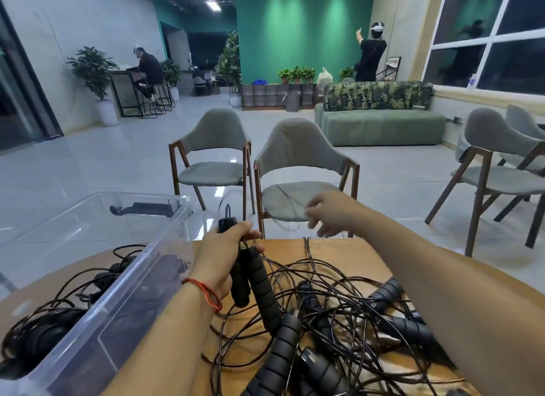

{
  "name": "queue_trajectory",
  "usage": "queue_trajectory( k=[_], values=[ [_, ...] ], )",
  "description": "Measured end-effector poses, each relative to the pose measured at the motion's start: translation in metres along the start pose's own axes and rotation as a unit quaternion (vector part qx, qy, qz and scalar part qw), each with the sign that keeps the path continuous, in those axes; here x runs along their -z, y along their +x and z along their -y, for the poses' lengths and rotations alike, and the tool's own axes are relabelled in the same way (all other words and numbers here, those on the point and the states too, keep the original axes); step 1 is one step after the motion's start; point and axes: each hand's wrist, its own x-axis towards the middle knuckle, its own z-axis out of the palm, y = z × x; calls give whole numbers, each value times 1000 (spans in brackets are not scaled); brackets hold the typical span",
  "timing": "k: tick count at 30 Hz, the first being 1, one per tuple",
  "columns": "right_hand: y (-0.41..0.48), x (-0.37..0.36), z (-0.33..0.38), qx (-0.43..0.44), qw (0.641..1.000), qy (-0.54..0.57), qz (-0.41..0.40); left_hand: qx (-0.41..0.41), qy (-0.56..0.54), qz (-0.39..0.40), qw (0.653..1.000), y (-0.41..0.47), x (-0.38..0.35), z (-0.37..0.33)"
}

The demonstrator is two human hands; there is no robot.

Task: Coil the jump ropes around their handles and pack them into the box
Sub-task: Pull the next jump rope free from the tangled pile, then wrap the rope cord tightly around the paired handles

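Jump ropes: mostly unpacked; by my judgement the task is at an early or middle stage.
Box (147, 271): clear plastic, on the left of the table (339, 248); dark rope bundles (44, 333) show through its wall, seemingly packed inside, though I cannot tell that for certain.
Left hand (219, 257): fingers curled tight round a handle pair (256, 283), two black foam grips held side by side, their lower ends pointing down towards the pile.
Step in hand: probably coiling this rope round its handles; no turns show on them yet.
Tangle (339, 307): thin black cords looped over one another across the middle and right of the table, with several loose handles (283, 342) lying in it; these are left to sort, wrap and pack.
Thin cord (283, 201): a blurred loop rises from the held handles towards the right.
Right hand (327, 215): raised beyond the far table edge, blurred, fingers loosely bent; the cord passes close by them, but whether they pinch it I cannot tell.
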Motion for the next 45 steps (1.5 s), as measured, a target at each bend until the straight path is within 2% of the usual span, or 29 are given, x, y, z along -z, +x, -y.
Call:
queue_trajectory(
  k=[3, 7, 9, 12, 14, 16, 20, 22, 25, 29, 37, 41, 43, 45],
  values=[
    [-28, -29, -2, 57, 989, 78, 113, 14, 7, -9, 1000, 7, -3, 5],
    [-53, -54, 4, 114, 951, 182, 222, 29, 31, -5, 999, 14, -7, 10],
    [-58, -61, 5, 112, 941, 218, 234, 34, 36, -8, 999, 19, -7, 11],
    [-59, -71, 1, 119, 943, 200, 240, 30, 32, -12, 999, 29, -11, 12],
    [-57, -83, -5, 121, 948, 190, 223, 16, 55, -9, 998, 31, -17, 15],
    [-51, -92, -12, 117, 948, 229, 187, 17, 67, -4, 998, 34, -20, 21],
    [-41, -99, -22, 106, 920, 367, 85, 65, 35, 14, 997, 41, -14, 42],
    [-38, -106, -28, 90, 908, 406, 50, 27, 17, 15, 999, 40, -12, 61],
    [-33, -114, -39, 80, 906, 412, 53, -31, -10, 50, 998, 38, -12, 77],
    [-35, -113, -40, 98, 907, 404, 62, -37, -34, 72, 996, 42, -11, 85],
    [-36, -113, -37, 91, 898, 428, 53, -59, 20, 115, 991, 37, -15, 84],
    [-38, -112, -36, 58, 880, 468, 53, -62, 40, 172, 982, 33, -16, 86],
    [-37, -113, -35, 54, 859, 509, 23, -46, 33, 149, 987, 30, -16, 89],
    [-33, -109, -37, 32, 813, 580, -36, -33, 48, 103, 993, 29, -15, 91]
  ],
)
